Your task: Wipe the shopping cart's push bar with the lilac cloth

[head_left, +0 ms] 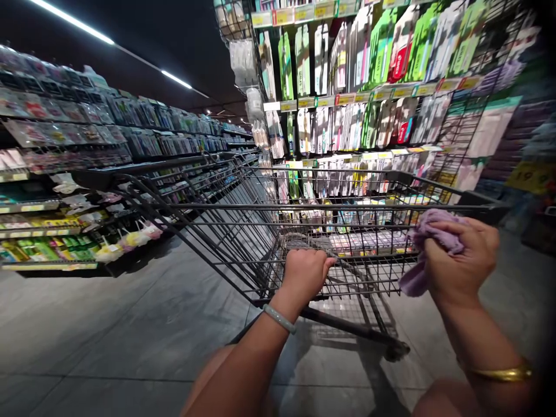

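Observation:
A black wire shopping cart stands side-on before me. My left hand is closed at its near side, fingers curled over the basket wires; the wire inside the grip is hidden. My right hand grips a crumpled purple cloth against the cart's side near its right end. One end of the cloth hangs below the fingers. Behind my left hand, a grey bundle shows through the wires; its kind I cannot make out.
A lit rack of packaged toothbrushes rises behind the cart. Along the left runs a long shelf of packaged goods beside an aisle. Grey floor tiles lie below, with a cart wheel near my legs. A yellow price sign hangs at right.

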`<state>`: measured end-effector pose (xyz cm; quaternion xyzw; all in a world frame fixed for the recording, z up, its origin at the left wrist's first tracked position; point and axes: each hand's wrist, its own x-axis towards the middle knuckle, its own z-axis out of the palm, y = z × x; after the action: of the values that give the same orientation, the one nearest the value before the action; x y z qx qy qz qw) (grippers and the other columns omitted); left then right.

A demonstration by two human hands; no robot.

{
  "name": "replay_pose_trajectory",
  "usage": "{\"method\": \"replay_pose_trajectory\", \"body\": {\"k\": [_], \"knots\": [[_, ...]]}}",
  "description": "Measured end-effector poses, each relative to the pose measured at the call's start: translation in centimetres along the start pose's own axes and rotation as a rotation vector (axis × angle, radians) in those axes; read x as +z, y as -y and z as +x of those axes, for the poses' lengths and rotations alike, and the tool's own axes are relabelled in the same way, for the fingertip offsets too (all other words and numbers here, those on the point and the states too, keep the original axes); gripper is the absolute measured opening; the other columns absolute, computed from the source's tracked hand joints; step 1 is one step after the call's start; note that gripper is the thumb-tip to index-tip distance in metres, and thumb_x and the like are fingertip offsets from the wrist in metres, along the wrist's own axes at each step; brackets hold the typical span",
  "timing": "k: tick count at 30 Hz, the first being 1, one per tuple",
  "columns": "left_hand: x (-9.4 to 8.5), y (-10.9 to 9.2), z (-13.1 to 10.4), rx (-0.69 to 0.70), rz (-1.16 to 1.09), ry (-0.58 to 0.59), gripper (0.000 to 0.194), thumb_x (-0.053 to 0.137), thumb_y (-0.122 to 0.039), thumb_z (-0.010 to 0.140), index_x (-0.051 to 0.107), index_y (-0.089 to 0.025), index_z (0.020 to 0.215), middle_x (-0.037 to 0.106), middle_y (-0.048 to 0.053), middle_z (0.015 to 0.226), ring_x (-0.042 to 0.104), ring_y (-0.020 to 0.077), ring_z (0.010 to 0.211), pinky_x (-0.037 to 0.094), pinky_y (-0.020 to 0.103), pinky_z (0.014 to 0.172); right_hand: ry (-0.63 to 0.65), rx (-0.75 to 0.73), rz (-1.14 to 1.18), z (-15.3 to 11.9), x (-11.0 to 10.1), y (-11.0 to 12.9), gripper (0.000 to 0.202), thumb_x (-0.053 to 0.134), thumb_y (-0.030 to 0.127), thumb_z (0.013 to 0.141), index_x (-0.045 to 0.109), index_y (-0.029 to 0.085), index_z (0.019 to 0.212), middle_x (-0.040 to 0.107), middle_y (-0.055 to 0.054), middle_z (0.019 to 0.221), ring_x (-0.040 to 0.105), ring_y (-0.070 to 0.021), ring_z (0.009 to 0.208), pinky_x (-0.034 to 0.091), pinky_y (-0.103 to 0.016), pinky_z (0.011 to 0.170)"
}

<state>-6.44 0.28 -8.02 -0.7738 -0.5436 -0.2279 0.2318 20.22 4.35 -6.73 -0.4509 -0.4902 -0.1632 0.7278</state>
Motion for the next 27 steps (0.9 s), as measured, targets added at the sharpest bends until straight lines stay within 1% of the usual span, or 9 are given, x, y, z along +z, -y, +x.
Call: {"method": "replay_pose_trajectory", "body": {"k": [3,6,8,11,14,17,20,23,27], "knots": [[0.1,0.0,-0.1,-0.001,0.001,0.001,0.041,0.038,-0.047,0.100,0.060,-0.022,0.076,0.067,0.002,0.070,0.062,0.0206,0.064,0.022,0.034,0.057,0.092,-0.042,0.003,-0.8,0.2,0.3,0.024,0.071,0.024,0.067,0.073,0.021,0.090,0.062,-0.005,0.101,0.059,-0.0234,0.108,0.047,-0.041,0.097],[0.2,0.0,-0.1,-0.005,-0.001,-0.001,0.041,0.038,-0.047,0.099,0.060,-0.022,0.075,0.067,0.002,0.070,0.062,0.0209,0.065,0.023,0.034,0.058,0.163,-0.155,-0.005,-1.1,0.1,0.6,0.021,0.070,0.026,0.068,0.073,0.020,0.088,0.062,-0.006,0.099,0.059,-0.0231,0.105,0.048,-0.040,0.094],[0.2,0.1,-0.1,-0.006,-0.003,-0.003,0.041,0.038,-0.047,0.099,0.060,-0.022,0.075,0.068,0.002,0.070,0.063,0.0209,0.065,0.023,0.034,0.058,0.129,-0.176,-0.023,-0.6,-0.1,0.3,0.023,0.070,0.026,0.067,0.074,0.021,0.089,0.063,-0.006,0.098,0.059,-0.0240,0.106,0.047,-0.041,0.095],[0.0,0.1,-0.1,-0.003,-0.006,-0.005,0.042,0.037,-0.048,0.099,0.060,-0.022,0.076,0.068,0.002,0.070,0.063,0.0211,0.065,0.023,0.034,0.058,0.009,-0.049,-0.035,0.2,-0.2,-0.5,0.029,0.068,0.021,0.063,0.074,0.020,0.092,0.064,-0.006,0.098,0.060,-0.0250,0.107,0.046,-0.043,0.096],[-0.1,0.0,-0.1,0.002,-0.010,-0.003,0.043,0.037,-0.047,0.100,0.060,-0.022,0.075,0.068,0.002,0.069,0.062,0.0212,0.063,0.024,0.034,0.057,-0.011,0.017,-0.043,0.3,0.0,-0.8,0.031,0.068,0.020,0.062,0.075,0.019,0.092,0.063,-0.006,0.095,0.060,-0.0259,0.107,0.046,-0.045,0.096],[-0.1,0.1,-0.1,0.003,-0.016,-0.002,0.043,0.036,-0.047,0.100,0.060,-0.022,0.074,0.067,0.002,0.068,0.061,0.0209,0.062,0.024,0.034,0.057,0.055,-0.019,-0.038,-0.6,0.2,-0.2,0.028,0.072,0.024,0.063,0.074,0.019,0.090,0.063,-0.006,0.097,0.060,-0.0260,0.108,0.046,-0.044,0.096],[0.1,0.1,-0.1,0.002,-0.021,0.003,0.044,0.036,-0.048,0.100,0.060,-0.021,0.074,0.068,0.002,0.069,0.062,0.0208,0.063,0.024,0.034,0.057,0.132,-0.125,-0.027,-1.1,0.3,0.4,0.023,0.072,0.026,0.067,0.074,0.019,0.089,0.064,-0.006,0.097,0.060,-0.0251,0.109,0.047,-0.043,0.097],[0.1,0.2,-0.1,0.001,-0.026,0.014,0.046,0.035,-0.049,0.100,0.060,-0.021,0.074,0.068,0.002,0.070,0.062,0.0207,0.063,0.024,0.034,0.057,0.094,-0.181,-0.043,-0.5,0.0,0.1,0.024,0.072,0.027,0.066,0.074,0.020,0.089,0.064,-0.005,0.093,0.060,-0.0255,0.108,0.047,-0.043,0.096],[-0.1,0.1,-0.1,0.000,-0.032,0.021,0.045,0.035,-0.049,0.100,0.061,-0.021,0.075,0.069,0.002,0.071,0.062,0.0205,0.064,0.026,0.034,0.058,-0.031,-0.002,-0.062,0.7,-0.3,-0.8,0.033,0.067,0.021,0.061,0.075,0.020,0.093,0.064,-0.005,0.093,0.061,-0.0270,0.107,0.046,-0.046,0.096]]}}
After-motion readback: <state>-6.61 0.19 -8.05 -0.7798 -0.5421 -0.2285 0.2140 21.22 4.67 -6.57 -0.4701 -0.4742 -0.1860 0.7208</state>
